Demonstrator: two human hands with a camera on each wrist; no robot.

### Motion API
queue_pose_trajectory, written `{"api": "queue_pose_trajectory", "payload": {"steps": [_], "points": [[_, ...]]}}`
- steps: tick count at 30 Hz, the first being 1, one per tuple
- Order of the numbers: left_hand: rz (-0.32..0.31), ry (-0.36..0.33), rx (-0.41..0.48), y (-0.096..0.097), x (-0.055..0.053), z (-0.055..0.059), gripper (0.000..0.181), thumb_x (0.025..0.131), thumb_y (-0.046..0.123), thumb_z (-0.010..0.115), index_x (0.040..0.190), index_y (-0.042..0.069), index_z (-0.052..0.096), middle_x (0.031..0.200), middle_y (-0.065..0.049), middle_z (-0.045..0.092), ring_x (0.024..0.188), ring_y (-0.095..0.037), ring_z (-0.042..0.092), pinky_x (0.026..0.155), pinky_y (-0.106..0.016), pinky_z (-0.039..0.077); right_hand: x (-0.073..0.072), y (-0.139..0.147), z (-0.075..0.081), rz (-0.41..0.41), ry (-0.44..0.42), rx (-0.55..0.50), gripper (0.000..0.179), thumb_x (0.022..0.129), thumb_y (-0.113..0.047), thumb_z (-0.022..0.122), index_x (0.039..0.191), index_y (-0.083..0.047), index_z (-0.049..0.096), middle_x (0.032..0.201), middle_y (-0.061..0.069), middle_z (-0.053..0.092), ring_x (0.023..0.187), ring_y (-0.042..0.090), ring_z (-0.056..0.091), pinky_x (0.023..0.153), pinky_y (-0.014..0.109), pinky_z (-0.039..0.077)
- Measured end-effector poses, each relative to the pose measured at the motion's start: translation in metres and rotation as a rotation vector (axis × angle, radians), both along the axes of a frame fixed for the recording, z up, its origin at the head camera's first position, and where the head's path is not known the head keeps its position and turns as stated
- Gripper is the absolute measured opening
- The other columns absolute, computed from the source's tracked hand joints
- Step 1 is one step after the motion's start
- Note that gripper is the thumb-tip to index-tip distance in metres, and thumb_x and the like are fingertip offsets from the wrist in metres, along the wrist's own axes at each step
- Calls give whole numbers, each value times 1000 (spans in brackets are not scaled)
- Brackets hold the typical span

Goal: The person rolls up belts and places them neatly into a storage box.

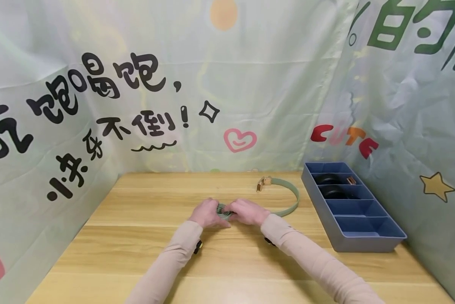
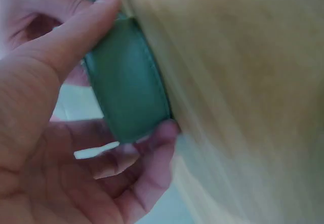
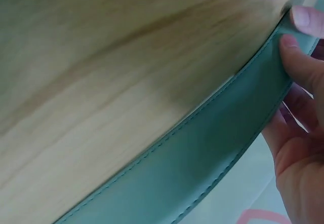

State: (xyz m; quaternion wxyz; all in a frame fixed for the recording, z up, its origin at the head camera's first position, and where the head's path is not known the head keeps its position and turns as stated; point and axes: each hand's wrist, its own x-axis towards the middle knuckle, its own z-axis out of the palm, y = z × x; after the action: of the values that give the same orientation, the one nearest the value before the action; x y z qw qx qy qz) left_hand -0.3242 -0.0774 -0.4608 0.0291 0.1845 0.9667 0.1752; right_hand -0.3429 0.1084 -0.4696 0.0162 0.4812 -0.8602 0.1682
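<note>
A green belt with stitched edges stands on its edge on the wooden table, one part wound into a tight coil. My left hand holds the coil's left side; in the left wrist view, its thumb and fingers curl round the coil's outer layer. Across from it, my right hand pinches the belt at the coil's right side. From there the loose strap runs right and curves back to a gold-coloured buckle lying farther away on the table.
At the right stands a blue-grey divided box. Rolled black belts lie in two of its compartments, one showing a copper-coloured buckle. Printed cloth hangs round the back and sides of the table.
</note>
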Motion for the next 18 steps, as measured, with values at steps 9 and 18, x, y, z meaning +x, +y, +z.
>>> {"api": "queue_pose_trajectory", "payload": {"steps": [9,18], "points": [[-119,-55,17,-4,-5,4,39,67,21,89,97,15,65,90,0,64,80,-16,55,75,-34,47,2,-1,4,4,-5,40,29,86,-12,73,115,-11,69,104,4,73,91,13,68,79,25,53],[-91,-62,38,-1,-4,4,41,70,39,87,86,11,62,81,0,59,72,-15,52,66,-31,45,4,-3,4,-5,-13,33,18,87,-16,72,105,-14,71,95,0,73,84,12,68,76,23,52]]}}
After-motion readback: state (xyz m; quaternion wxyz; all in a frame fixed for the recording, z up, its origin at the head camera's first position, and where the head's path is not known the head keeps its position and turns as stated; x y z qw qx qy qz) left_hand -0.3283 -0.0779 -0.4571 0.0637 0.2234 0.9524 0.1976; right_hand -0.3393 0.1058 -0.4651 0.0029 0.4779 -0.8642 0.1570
